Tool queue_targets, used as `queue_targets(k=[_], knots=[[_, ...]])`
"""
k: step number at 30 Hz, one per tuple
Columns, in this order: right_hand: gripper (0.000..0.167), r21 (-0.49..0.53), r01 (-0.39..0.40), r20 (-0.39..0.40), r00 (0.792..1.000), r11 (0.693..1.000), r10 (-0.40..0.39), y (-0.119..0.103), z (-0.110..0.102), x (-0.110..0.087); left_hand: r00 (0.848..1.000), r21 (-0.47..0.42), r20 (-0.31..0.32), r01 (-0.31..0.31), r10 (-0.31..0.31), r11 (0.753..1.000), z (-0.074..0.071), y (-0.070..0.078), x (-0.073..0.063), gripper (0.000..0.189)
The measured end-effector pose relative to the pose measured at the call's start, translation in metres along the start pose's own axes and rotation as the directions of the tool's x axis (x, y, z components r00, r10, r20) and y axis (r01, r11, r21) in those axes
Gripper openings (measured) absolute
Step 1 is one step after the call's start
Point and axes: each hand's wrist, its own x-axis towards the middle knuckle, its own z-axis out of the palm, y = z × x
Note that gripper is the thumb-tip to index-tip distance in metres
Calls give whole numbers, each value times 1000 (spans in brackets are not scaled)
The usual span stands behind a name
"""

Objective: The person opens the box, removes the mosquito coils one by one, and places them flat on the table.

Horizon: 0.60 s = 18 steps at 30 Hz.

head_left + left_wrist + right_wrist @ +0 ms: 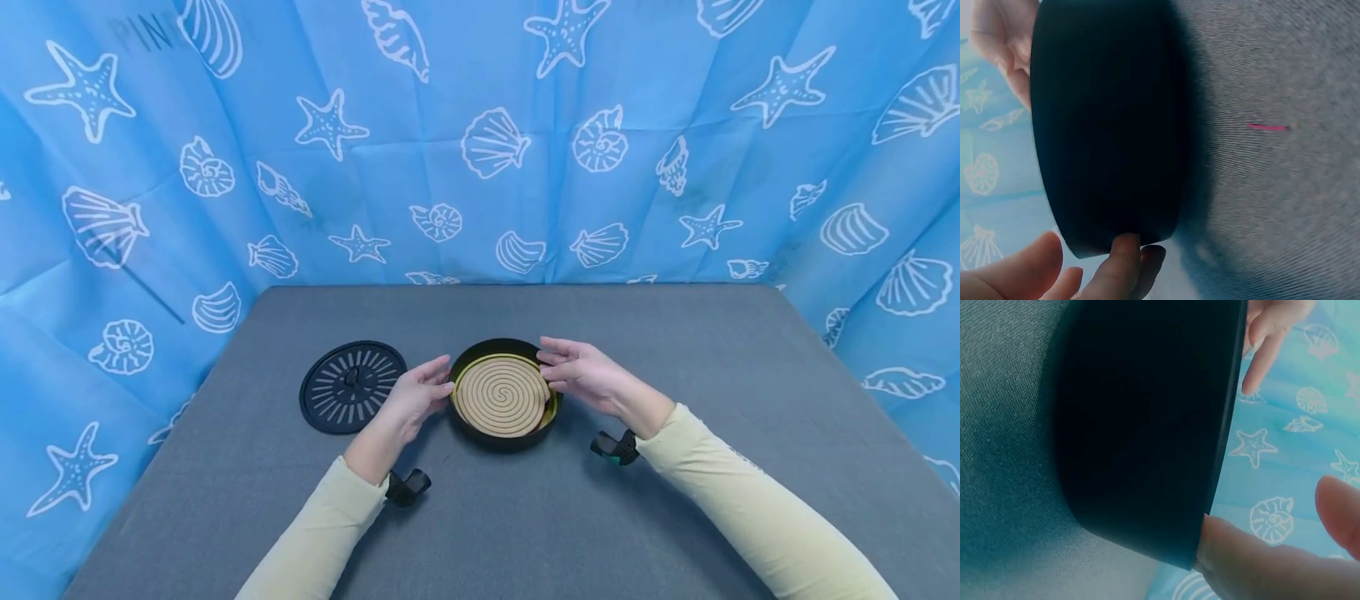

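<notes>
A tan mosquito coil lies inside a round black holder with a yellow inner rim, in the middle of the table. My left hand is at the holder's left side. In the left wrist view its fingertips meet the dark outer wall while the thumb stands apart. At the right side is my right hand. One of its fingers touches the rim in the right wrist view, with the thumb held away. The holder's wall fills much of both wrist views and hides the coil there.
A black slotted lid with a small central knob lies to the left, partly behind the left hand. The grey table ends at a blue curtain with shell and starfish prints. A short pink thread lies near the holder.
</notes>
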Motion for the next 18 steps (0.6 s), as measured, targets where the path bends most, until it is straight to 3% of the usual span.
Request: queue_targets(k=[6,18], knots=[[66,-4,-35,-21,999,999,35,-1,5,4,1000,7,14,16,-17,1000,-2,-4,2,48],[66,-23,-16,3,1000,1000,16,-6,6,4,1000,23,-6,16,-16,1000,0,-5,2,46]])
